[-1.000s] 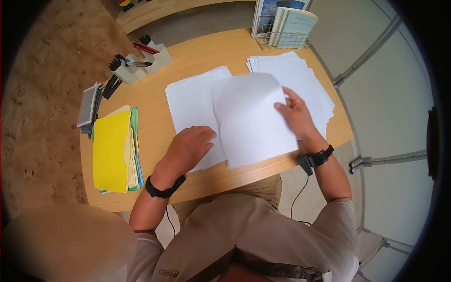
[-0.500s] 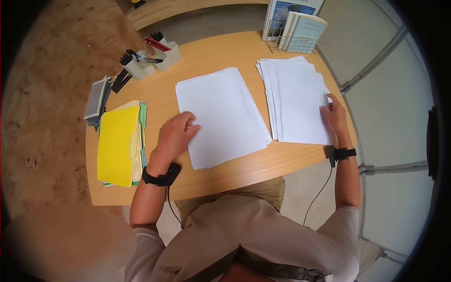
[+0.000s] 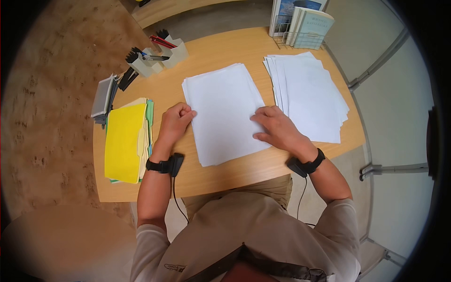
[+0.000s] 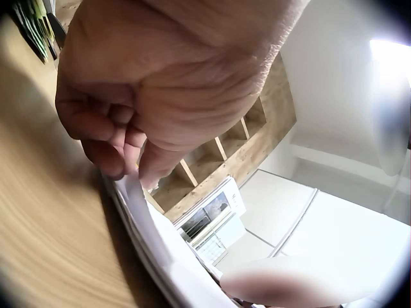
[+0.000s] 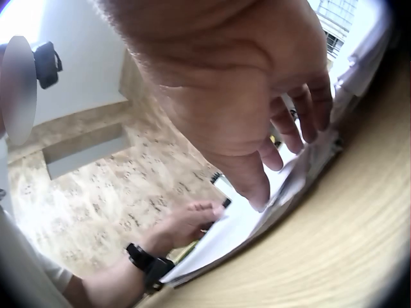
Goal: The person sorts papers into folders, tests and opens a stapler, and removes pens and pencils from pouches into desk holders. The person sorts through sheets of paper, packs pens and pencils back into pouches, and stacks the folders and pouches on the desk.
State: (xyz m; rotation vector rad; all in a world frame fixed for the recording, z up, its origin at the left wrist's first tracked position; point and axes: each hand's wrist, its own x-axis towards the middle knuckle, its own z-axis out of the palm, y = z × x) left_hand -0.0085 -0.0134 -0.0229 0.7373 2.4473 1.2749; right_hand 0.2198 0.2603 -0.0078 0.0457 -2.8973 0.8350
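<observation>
A stack of white paper (image 3: 225, 117) lies in front of me, its sheets slightly uneven at the edges. At its left edge my left hand (image 3: 175, 123) has its fingers curled, pinching a paper edge between thumb and fingertips, as the left wrist view shows. My right hand (image 3: 280, 128) lies over the stack's right edge, fingers spread and fairly straight. In the right wrist view its thumb (image 5: 253, 186) touches the top sheet near the edge. A second, fanned-out paper pile (image 3: 312, 101) lies to the right, beyond the right hand.
Left of the stack lie yellow and other coloured folders (image 3: 124, 143). Behind them stand dark-grey trays or files (image 3: 104, 96) and light pen holders (image 3: 146, 65). A wire rack (image 3: 300, 41) with books is at the back right. White partitions (image 3: 399, 127) border the desk's right side.
My right hand carried a sheet rightward to the right pile, let go of it, then came back to the middle stack's right edge. My left hand moved to the stack's left edge and pinches it.
</observation>
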